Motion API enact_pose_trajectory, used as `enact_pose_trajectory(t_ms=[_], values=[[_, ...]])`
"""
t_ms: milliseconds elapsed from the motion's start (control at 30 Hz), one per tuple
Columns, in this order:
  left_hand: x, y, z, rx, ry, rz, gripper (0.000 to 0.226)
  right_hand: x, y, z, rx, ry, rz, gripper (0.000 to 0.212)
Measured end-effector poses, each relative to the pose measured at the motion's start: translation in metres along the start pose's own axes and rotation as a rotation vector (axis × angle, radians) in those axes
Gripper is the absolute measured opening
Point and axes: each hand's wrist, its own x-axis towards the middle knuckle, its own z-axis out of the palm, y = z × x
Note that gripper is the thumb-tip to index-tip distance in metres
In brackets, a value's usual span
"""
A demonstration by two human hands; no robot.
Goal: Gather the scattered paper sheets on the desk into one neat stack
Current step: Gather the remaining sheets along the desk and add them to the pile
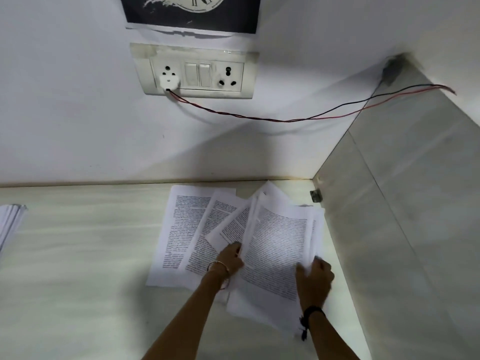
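Several printed paper sheets lie fanned out on the pale desk (78, 255) near its right corner. A thick bundle of sheets (278, 245) sits on top at the right, tilted. My left hand (230, 258) grips that bundle's left edge, and my right hand (315, 275) grips its lower right edge. Two flatter sheets (179, 229) lie underneath to the left, partly overlapped by the bundle. Both wrists wear bands.
A second pile of paper (10, 219) pokes in at the desk's left edge. A white wall with a switch panel (194, 71) and a red-black wire (285, 120) rises behind. A grey side panel (402, 203) closes the right side.
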Motion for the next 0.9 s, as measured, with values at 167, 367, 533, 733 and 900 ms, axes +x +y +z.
enact_pose_trajectory(t_ms=[167,367,533,733,900], values=[[0.017,-0.014,-0.006,0.058,0.444,0.018,0.05,0.002,0.003,0.002,-0.026,0.022,0.14,0.057],[0.027,-0.037,-0.057,0.093,0.38,-0.033,0.059,0.008,-0.037,0.028,0.108,-0.007,0.178,0.052],[0.033,-0.029,-0.068,0.049,0.345,-0.045,0.044,0.015,-0.056,0.039,0.153,-0.045,0.173,0.052],[0.047,-0.033,-0.077,0.141,0.441,0.034,0.036,0.016,-0.07,0.046,0.27,0.034,0.321,0.046],[0.061,-0.026,-0.088,0.114,0.356,-0.007,0.034,0.023,-0.063,0.042,0.444,0.096,0.453,0.035]])
